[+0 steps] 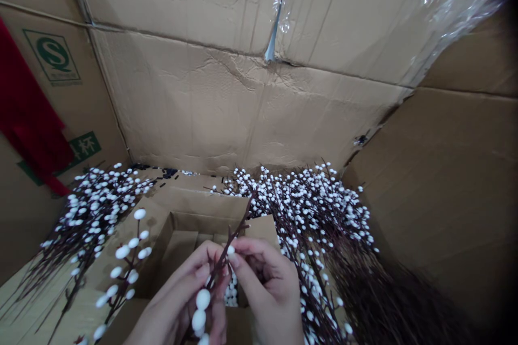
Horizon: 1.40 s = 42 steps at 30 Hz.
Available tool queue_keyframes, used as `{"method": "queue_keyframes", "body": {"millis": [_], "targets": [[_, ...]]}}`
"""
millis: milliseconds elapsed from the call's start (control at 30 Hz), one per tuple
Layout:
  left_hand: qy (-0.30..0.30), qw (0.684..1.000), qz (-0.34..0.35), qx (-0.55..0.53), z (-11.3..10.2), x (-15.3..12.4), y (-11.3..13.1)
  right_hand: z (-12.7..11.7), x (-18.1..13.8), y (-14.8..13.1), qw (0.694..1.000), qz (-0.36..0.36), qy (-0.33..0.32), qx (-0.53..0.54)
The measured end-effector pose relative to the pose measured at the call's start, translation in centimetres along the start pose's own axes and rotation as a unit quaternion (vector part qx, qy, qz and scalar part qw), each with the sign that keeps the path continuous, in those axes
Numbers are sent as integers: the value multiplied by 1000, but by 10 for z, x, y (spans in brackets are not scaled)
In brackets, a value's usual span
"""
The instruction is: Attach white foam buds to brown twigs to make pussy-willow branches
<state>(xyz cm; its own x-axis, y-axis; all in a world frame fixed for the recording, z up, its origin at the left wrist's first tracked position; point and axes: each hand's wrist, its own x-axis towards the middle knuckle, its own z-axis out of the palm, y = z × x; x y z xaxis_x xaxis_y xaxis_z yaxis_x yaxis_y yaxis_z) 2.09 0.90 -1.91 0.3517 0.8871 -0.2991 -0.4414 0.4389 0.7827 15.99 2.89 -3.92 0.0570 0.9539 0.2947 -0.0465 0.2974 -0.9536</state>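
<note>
My left hand (pixel 184 296) is closed round a dark brown twig (pixel 237 232) with white oval buds, low in the middle of the view. My right hand (pixel 269 285) pinches a small white bud (pixel 231 250) against that twig with thumb and forefinger. Larger white buds (pixel 202 299) hang on the twig between my hands. The twig's bare tip rises up and to the right above my fingers.
A heap of budded twigs (pixel 319 210) lies to the right, another bundle (pixel 87 210) to the left. A small open cardboard box (pixel 190 215) sits behind my hands. Big cardboard sheets (pixel 226 102) wall in the space. Red cloth (pixel 28 113) hangs at the left edge.
</note>
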Motion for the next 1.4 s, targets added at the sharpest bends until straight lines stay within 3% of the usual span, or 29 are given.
{"method": "queue_keyframes", "body": {"millis": [167, 233, 433, 700, 933, 1200, 1400], "targets": [[-78, 994, 65, -45, -8, 9, -3, -2, 2, 1, 999, 31, 22, 16], [-78, 992, 90, -34, -8, 11, -3, -3, 2, 0, 998, 44, 30, 22], [50, 989, 126, 54, 4, 1, -1, -1, 3, -2, 999, 26, 24, 12], [196, 967, 146, 77, 13, 2, 11, 2, 4, -2, 999, 14, 26, 19], [234, 955, 160, 92, 13, 0, 14, 4, -1, -3, 1000, 8, 17, 13], [250, 946, 188, 79, 17, 0, 15, 16, -12, -8, 995, 43, 74, 49], [273, 925, 235, 118, 13, 1, 11, 14, -14, -6, 995, -36, 81, -49]]}}
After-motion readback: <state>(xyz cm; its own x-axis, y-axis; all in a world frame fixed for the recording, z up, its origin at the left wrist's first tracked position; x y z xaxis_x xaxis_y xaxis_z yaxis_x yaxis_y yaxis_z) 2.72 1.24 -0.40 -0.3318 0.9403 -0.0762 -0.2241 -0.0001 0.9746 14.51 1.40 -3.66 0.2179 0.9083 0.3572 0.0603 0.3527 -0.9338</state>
